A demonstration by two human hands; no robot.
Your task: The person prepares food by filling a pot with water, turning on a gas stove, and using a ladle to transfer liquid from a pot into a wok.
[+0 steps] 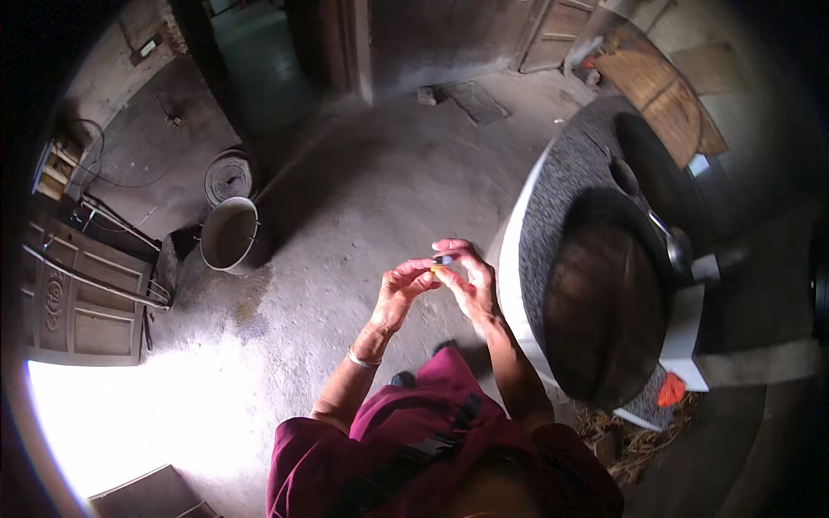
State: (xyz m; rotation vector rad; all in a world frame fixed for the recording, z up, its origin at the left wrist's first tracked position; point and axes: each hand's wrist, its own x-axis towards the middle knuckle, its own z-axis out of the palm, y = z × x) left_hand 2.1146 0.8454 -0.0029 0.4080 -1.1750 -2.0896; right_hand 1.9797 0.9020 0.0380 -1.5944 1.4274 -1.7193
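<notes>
Both hands meet in front of my body, above the concrete floor. A small yellow object with a dark and pale end [442, 261] is pinched between the fingertips; it is too small to name exactly. My left hand [403, 291] grips it from the left, with a pale bangle [364, 359] around that wrist. From the right, my right hand [476, 285] holds the same object, its upper fingers raised and curled over it. The fingers hide part of the object.
At my right stands a stove with a speckled stone top [550, 188], bearing a large dark round lid or pan [602, 317] and a metal ladle [677, 249]. A red plastic bag [671, 390] lies near dry straw [631, 440]. Leftward are a bucket [228, 236] and a rolled mat [229, 179].
</notes>
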